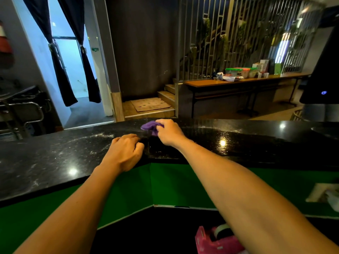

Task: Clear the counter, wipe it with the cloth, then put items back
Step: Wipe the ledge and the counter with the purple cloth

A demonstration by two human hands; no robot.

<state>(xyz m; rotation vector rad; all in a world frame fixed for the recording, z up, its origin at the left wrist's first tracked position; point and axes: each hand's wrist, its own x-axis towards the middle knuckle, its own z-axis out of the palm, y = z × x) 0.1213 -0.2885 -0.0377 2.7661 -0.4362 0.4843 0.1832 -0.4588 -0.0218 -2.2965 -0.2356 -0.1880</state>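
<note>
The right hand (169,132) reaches across the black stone tabletop (55,158) and grips a bunched purple cloth (148,126); its fingers (162,124) are curled over the cloth's top, clamped on it, and most of the cloth sticks out to the left of them, close to the tabletop's far edge. Whether the cloth presses flat on the stone or is a little lifted cannot be told. Nearer than those fingers and to their left, the left hand (124,153) rests on the tabletop, knuckles up, its fingers (136,139) drawn together and tucked under toward the palm, with nothing seen in them; the two hands are near one another but apart. Left of the left fingers the stone bears pale dusty streaks; right of the right fingers it is glossy and throws back bright spots of light. Below both forearms a green panel (174,184) drops from the tabletop's near edge, and a pink tape dispenser (216,241) sits under the right forearm. Far beyond the right fingers a wooden table (220,83) carries green-lidded tubs (233,71). Beyond the left fingers dark curtains (62,74) frame a bright doorway. A flat cardboard sheet (150,104) lies on the step straight beyond the cloth
</note>
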